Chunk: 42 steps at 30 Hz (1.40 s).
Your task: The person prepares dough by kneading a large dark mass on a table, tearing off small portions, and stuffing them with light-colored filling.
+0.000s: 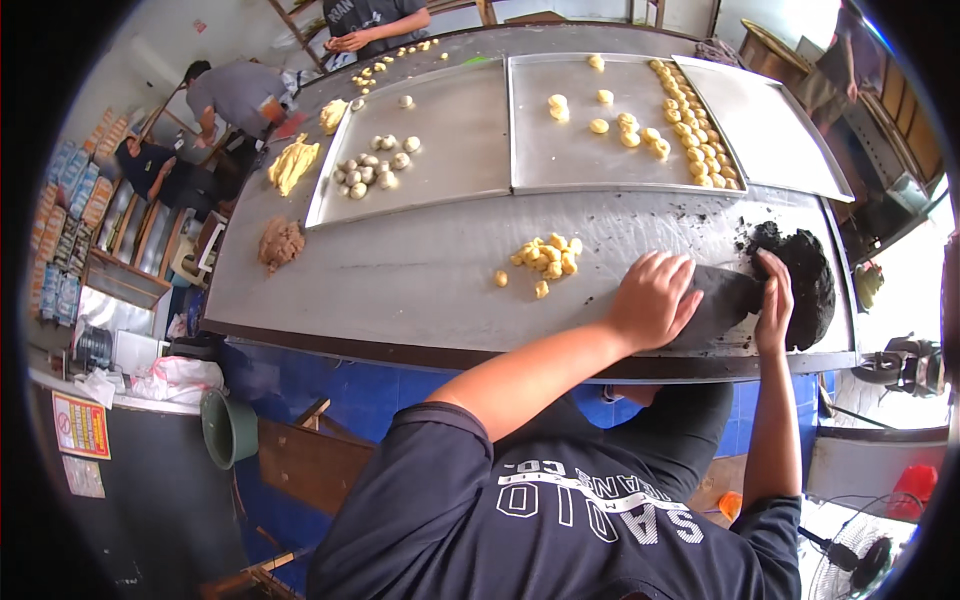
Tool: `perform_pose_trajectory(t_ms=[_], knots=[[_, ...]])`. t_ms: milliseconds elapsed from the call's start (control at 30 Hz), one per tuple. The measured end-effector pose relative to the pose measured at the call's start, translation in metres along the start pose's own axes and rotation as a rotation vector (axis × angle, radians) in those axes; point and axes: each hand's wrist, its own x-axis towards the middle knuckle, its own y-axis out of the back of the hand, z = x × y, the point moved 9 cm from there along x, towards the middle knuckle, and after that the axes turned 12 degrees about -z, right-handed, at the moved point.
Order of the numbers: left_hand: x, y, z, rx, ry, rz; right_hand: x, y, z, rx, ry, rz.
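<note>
My left hand (655,300) lies over the near end of a dark, smooth lump of black dough (722,312), fingers curved onto it. My right hand (775,295) grips its right end with fingers together, beside a larger crumbly black mass (812,305) at the table's right. Black crumbs are scattered around them. Left of my hands is a heap of small yellow dough pieces (550,258). A brown dough lump (282,243) and a yellow one (293,165) sit farther left on the metal table (400,290).
Behind lie trays: one with grayish balls (420,170), one with yellow balls (560,160), another (775,130) at right. Co-workers stand or sit at the far side (370,25) and left (235,100); another person (840,65) is at upper right. A fan (865,560) stands lower right.
</note>
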Motion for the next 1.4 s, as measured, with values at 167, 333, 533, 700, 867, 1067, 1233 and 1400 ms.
perform_pose_trajectory(t_ms=[167,333,533,700,867,1067,1233,1400], knots=[[-0.032,0.005,-0.03,-0.259,0.167,0.088,0.022,-0.042,0.039,0.606,-0.301,-0.41],[-0.067,-0.057,-0.104,-0.98,0.535,0.041,0.009,-0.056,-0.008,1.012,-0.399,-0.434],[-0.074,-0.061,-0.084,-1.068,0.512,0.249,-0.037,-0.076,-0.045,0.126,-0.187,-0.162],[-0.048,-0.076,-0.083,-0.87,0.659,0.372,-0.013,-0.09,-0.003,0.29,-0.398,-0.081],[-0.023,-0.063,-0.056,-0.997,0.579,0.099,-0.026,-0.03,-0.003,0.337,-0.269,0.095],[-0.102,-0.015,-0.037,0.227,0.254,-0.311,-0.072,-0.01,0.031,0.214,-0.387,0.171],[-0.104,-0.049,-0.064,0.251,0.35,-0.447,-0.076,-0.01,0.036,0.39,-0.35,0.251],[-0.042,-0.078,-0.131,0.34,0.518,-0.264,-0.08,-0.011,0.042,0.41,-0.348,0.281]])
